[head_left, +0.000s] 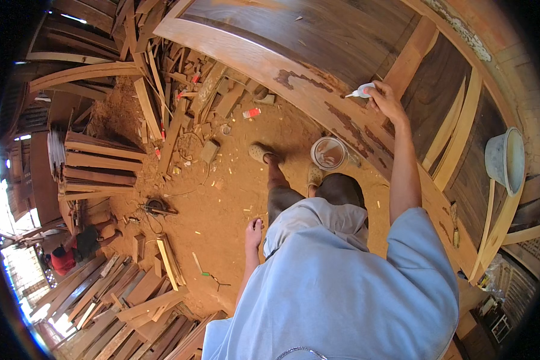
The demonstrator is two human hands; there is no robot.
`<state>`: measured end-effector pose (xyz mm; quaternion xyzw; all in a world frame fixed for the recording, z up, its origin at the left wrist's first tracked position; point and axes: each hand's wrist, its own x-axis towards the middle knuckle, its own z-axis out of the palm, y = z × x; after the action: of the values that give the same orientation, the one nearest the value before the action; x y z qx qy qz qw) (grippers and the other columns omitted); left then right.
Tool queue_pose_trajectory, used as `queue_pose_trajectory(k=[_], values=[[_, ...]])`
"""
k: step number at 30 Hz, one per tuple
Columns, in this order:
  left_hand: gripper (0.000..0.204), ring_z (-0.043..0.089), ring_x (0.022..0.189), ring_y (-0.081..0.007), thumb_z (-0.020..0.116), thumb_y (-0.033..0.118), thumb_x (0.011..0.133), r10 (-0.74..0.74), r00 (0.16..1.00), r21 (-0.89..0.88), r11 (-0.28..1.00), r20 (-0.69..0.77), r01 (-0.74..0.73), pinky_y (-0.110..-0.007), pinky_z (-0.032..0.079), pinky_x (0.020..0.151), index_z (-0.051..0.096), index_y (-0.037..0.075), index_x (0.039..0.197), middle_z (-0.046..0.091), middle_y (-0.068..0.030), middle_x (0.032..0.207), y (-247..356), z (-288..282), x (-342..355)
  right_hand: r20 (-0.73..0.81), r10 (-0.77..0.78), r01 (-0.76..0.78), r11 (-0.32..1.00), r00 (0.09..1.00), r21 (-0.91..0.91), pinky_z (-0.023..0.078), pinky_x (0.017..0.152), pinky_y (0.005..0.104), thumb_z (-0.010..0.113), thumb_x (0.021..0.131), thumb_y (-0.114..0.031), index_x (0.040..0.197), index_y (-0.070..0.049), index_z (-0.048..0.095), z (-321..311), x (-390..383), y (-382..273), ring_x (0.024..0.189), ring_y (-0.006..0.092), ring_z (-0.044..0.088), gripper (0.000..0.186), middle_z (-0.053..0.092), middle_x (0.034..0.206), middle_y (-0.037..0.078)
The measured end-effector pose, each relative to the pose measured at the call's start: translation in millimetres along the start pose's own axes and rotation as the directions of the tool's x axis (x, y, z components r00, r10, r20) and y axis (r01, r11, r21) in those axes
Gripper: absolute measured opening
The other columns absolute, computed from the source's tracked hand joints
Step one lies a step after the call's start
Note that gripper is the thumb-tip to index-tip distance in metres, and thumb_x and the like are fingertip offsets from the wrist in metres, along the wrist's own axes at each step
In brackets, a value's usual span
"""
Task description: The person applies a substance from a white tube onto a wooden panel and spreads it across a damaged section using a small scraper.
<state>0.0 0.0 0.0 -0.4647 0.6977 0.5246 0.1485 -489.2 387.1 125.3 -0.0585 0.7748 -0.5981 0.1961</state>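
Observation:
My right hand [385, 103] is closed around a small white squeeze bottle [363, 90] with a thin nozzle. The nozzle points left and down, close above the wooden frame [318, 90] of a large panelled wood piece; whether it touches is too small to tell. Dark brown rough patches [351, 129] run along that frame, below and left of the bottle. My left hand [254, 233] hangs low beside my body, away from the work. Its fingers are curled in, and what they hold, if anything, is hidden.
A tub [329, 153] with pale residue stands on the floor by my feet. A grey basin [505, 161] rests on the panel's right end. Wood offcuts [204, 90] and stacked planks [99, 165] lie left. A corded power tool [156, 207] sits near another person [63, 259].

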Motion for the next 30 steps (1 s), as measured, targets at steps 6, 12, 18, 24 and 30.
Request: queue_pose_trajectory(k=[6,12,18,24,30], values=[[0.043,0.066,0.098,-0.0224,0.053,0.034,0.099,-0.005,1.0,0.043,0.999,0.029,0.004,-0.034,0.05,0.082,0.058,-0.001,0.124,0.068,-0.0132,0.115,-2,-7,4,-0.016,-0.045,0.045,0.999,0.999,-0.005,0.032,0.043,0.0245,0.059,0.096,-0.025,0.089,-0.004,0.063,2,-5,-6,0.044,0.0053,0.041,0.023,0.048,0.054,-0.003],[0.042,0.067,0.092,-0.0221,0.055,0.031,0.099,0.019,1.0,0.002,1.0,0.005,-0.019,-0.034,0.051,0.084,0.06,-0.006,0.117,0.069,-0.0171,0.106,11,-1,4,-0.062,-0.044,0.044,0.999,0.997,0.005,0.031,0.046,0.0238,0.06,0.095,-0.027,0.09,-0.004,0.064,3,-18,-19,0.048,0.005,0.043,0.024,0.049,0.057,-0.003],[0.04,0.058,0.113,-0.0223,0.054,0.03,0.099,0.508,0.835,-0.12,0.861,0.21,-0.494,-0.034,0.045,0.096,0.057,-0.001,0.125,0.064,-0.0147,0.119,217,39,-49,-0.127,0.232,-0.101,0.766,0.964,0.634,0.036,0.052,0.0194,0.06,0.096,-0.029,0.103,-0.009,0.068,84,-95,-69,0.059,0.0043,0.048,0.023,0.056,0.071,-0.003],[0.043,0.052,0.12,-0.0218,0.049,0.03,0.102,0.738,0.636,-0.354,0.67,0.223,-0.653,-0.036,0.038,0.105,0.054,-0.003,0.13,0.058,-0.0133,0.128,363,103,-99,0.025,0.004,-0.02,0.721,1.0,0.693,0.043,0.053,0.0197,0.061,0.097,-0.028,0.116,-0.002,0.06,126,-171,-94,0.06,0.0052,0.052,0.033,0.064,0.084,0.002],[0.036,0.059,0.105,-0.0168,0.053,0.029,0.101,0.574,0.626,-0.234,0.807,0.527,-0.543,-0.033,0.045,0.094,0.062,-0.003,0.117,0.065,-0.0091,0.112,357,115,-106,0.096,0.037,-0.091,0.756,0.995,0.648,0.039,0.052,0.022,0.061,0.097,-0.035,0.11,-0.004,0.063,127,-205,-76,0.063,0.0047,0.05,0.033,0.055,0.077,-0.002]])
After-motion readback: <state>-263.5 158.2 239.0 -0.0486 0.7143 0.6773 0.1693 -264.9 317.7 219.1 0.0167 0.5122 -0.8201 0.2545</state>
